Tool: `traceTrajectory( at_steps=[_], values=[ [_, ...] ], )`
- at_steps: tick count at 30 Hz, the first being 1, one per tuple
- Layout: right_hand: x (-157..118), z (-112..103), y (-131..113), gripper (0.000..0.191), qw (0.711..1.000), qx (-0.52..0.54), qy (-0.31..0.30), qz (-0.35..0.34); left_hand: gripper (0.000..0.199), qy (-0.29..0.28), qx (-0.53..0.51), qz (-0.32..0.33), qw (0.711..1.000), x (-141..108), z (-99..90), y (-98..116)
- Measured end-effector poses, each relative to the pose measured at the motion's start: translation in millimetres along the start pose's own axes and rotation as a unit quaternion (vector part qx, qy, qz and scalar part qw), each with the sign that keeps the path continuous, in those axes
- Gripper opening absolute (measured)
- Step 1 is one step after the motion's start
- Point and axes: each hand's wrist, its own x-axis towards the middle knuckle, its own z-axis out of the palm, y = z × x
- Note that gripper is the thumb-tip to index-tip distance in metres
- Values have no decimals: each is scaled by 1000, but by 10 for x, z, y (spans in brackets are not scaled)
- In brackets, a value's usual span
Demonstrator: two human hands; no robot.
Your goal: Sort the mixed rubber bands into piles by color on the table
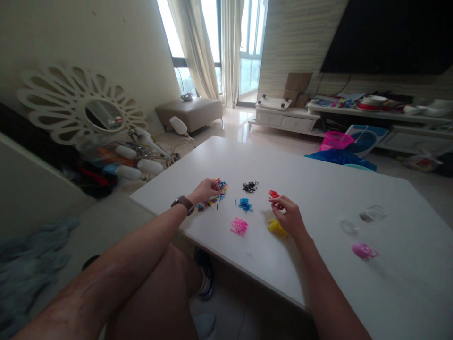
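Observation:
My left hand [208, 190] is at the mixed pile of small coloured bands [211, 202], its fingers pressed together; whatever they pinch is too small to make out. Over on the right, my right hand [286, 212] is closed at the fingertips beside the red pile [273, 194], and what it holds is hidden. Below that hand lies a yellow pile [277, 228], partly covered by it. Between the hands are a black pile [250, 187], a blue pile [245, 204] and a pink pile [239, 227].
On the white table [339, 189], to the right, are a clear jar [373, 214], a clear round lid [349, 227] and a pink object [364, 250] with a loop. A pink basket [336, 140] stands beyond the table.

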Motion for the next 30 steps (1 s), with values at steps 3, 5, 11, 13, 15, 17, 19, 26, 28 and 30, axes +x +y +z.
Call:
traceTrajectory(
  at_steps=[3, 5, 11, 13, 15, 17, 19, 26, 28, 30],
  values=[
    [1, 2, -8, 17, 1000, -2, -2, -1, 30, -13, -41, 4, 999, 6, 13, 8],
    [0, 3, -14, 17, 1000, -2, -3, -1, 29, -17, -46, 16, 999, 8, 20, 31],
    [-2, 8, -6, 17, 1000, -2, -3, -3, 27, -22, -55, 30, 998, 22, 45, 47],
    [-2, 8, -3, 17, 1000, -2, -6, -2, 27, -17, -45, 19, 999, 27, 44, 26],
    [-2, 8, -6, 16, 1000, -2, -8, -1, 23, 6, -19, 10, 1000, 28, 39, 6],
    [-1, 8, -14, 16, 1000, 0, -9, -3, 18, 30, 5, 4, 1000, 22, 39, -5],
    [1, 8, -22, 16, 1000, 2, -9, -3, 12, 46, 22, -1, 999, 12, 54, -10],
    [0, 14, 6, 17, 1000, 2, -8, -7, 6, 53, 54, -3, 997, -6, 142, -23],
    [-3, 13, 13, 17, 1000, 3, -7, -7, 10, 39, 74, -12, 996, -9, 146, -10],
    [-4, 9, 12, 17, 1000, 5, -7, -7, 14, 30, 94, -22, 995, -11, 140, 11]
  ],
)
